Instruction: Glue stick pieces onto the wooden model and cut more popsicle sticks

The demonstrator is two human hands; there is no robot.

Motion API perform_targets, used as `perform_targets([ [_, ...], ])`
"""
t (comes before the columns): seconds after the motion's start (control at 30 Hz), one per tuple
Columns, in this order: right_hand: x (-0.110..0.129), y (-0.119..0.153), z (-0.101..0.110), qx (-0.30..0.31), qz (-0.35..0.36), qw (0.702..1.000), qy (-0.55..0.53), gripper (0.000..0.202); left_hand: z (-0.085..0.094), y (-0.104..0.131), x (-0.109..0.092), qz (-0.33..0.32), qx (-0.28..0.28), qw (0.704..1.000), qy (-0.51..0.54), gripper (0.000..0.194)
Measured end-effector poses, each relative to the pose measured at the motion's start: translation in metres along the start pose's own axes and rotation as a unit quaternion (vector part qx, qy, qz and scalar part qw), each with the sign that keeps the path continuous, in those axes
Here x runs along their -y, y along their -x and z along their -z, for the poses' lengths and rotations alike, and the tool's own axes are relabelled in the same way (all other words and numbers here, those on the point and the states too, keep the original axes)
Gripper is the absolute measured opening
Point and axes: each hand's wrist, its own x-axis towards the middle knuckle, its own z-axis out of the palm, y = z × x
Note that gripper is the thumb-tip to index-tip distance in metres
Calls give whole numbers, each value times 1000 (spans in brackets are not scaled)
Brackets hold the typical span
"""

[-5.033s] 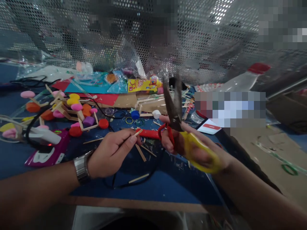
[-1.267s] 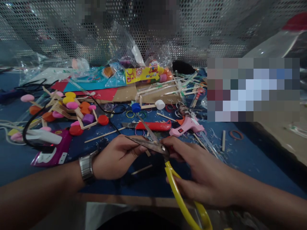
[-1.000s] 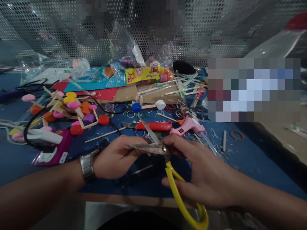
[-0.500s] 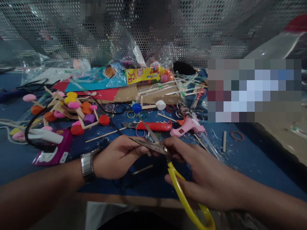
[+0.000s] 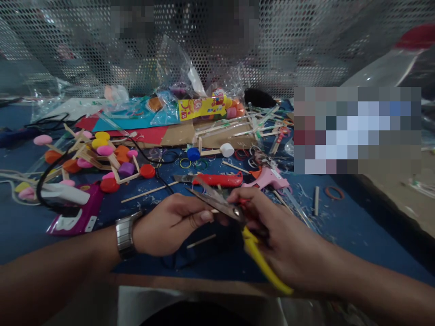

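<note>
Perforated metal mesh (image 5: 278, 50) stands behind a blue desk (image 5: 234, 268) strewn with craft scraps. Over its front part, the left hand (image 5: 163, 231) pinches a small wooden stick (image 5: 214, 211) between thumb and fingers; the right hand (image 5: 295, 249) is curled around the yellow handle (image 5: 265, 267) of the scissors (image 5: 236, 211). The stick lies beside the blades, which stand slightly apart.

The likeliest trouble is a nicked left thumb or finger, since the steel runs so close to them and the stick gives little to grip. A short offcut could also spring away and be lost in the litter. The utility knife (image 5: 220, 179), its blade out just beyond the hands, could cut a knuckle that strays forward.

Counted: one pair of scissors, one utility knife, one pink glue gun (image 5: 272, 178), one wristwatch (image 5: 124, 237), one blue cap (image 5: 194, 154), one white cap (image 5: 227, 150), at least five loose sticks (image 5: 316, 200). Rubber bands (image 5: 335, 193) are too tangled to total.
</note>
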Motion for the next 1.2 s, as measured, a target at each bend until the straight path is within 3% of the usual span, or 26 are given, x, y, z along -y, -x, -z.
perform_targets([
  [0.13,4,0,0,-11,-17,1000,-11,50,-3,-1,0,-19,0,1000,17,26],
  [0.37,2,-8,7,-38,8,995,-96,43,2,1,-3,44,-27,998,-33,33],
  [0.53,4,-7,8,-54,1,998,19,44,2,0,0,21,-38,999,-32,36],
  [0.67,4,-6,5,-74,21,994,73,44,1,1,3,-11,-40,999,-32,24],
  [0.8,3,-7,4,-80,40,992,90,45,2,1,2,-52,-44,997,-25,20],
  [0.97,4,-5,3,-74,45,990,112,49,1,0,3,-22,-35,999,-24,17],
  [1.2,4,-5,1,-79,51,987,130,47,-1,-1,3,-40,-48,998,-10,15],
])
